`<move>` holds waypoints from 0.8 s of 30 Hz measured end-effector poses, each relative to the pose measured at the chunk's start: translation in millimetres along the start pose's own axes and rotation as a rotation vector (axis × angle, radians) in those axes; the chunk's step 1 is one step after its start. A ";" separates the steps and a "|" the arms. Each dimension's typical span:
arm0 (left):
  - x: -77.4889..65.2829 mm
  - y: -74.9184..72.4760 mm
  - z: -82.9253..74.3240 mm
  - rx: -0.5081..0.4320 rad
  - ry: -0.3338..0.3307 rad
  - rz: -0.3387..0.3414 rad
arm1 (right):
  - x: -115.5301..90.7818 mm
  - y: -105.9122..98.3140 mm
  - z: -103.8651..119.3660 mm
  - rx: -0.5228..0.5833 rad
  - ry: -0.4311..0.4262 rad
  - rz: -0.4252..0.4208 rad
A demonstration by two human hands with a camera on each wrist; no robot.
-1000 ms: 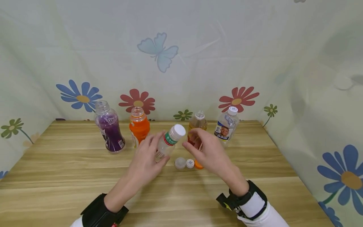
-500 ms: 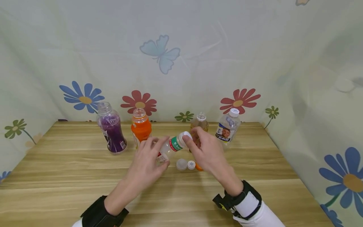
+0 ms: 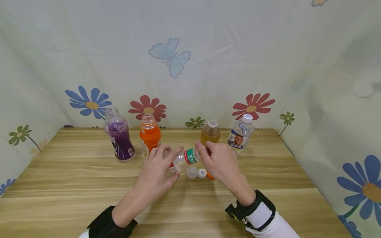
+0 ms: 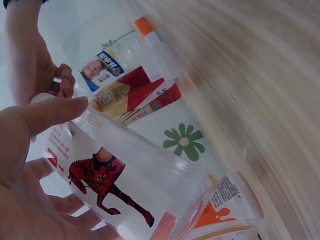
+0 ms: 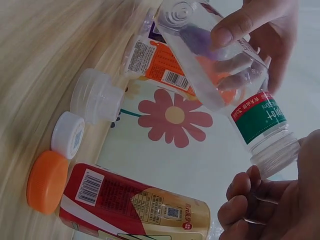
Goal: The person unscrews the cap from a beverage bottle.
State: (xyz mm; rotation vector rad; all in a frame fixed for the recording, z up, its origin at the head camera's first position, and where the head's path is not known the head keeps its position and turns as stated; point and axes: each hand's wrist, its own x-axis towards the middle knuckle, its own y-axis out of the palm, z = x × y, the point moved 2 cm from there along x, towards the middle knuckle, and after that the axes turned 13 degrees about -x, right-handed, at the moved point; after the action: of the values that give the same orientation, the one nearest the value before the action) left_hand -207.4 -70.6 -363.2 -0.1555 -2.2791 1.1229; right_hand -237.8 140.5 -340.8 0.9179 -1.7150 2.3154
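My left hand grips a clear plastic bottle round its body, above the table. The bottle leans over, with its neck toward my right hand. Round its neck runs a green and red band. Thumb and curled fingers of my right hand pinch the whitish screw cap, which sits on the bottle's mouth; the head view mostly hides it. Below the hands, a translucent cap, a small white cap and an orange cap lie in a row on the table.
At the back of the wooden table stand an uncapped purple drink bottle, an uncapped orange one, an amber one and a clear bottle with a white cap. A flowered curtain hangs behind.
The bottle in my left hand has tipped over toward the right, its neck lower. My right hand has come from beside the bottle onto its cap.
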 end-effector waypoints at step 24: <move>0.6 1.9 5.9 -0.027 -0.013 -0.033 | -5.2 -1.6 -7.9 0.053 0.061 -0.030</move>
State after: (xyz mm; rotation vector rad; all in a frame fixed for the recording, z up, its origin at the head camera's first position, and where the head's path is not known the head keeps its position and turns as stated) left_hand -211.4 -73.3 -367.1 -0.1218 -2.3006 1.0795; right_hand -236.0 149.5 -343.6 0.8660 -1.6130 2.3545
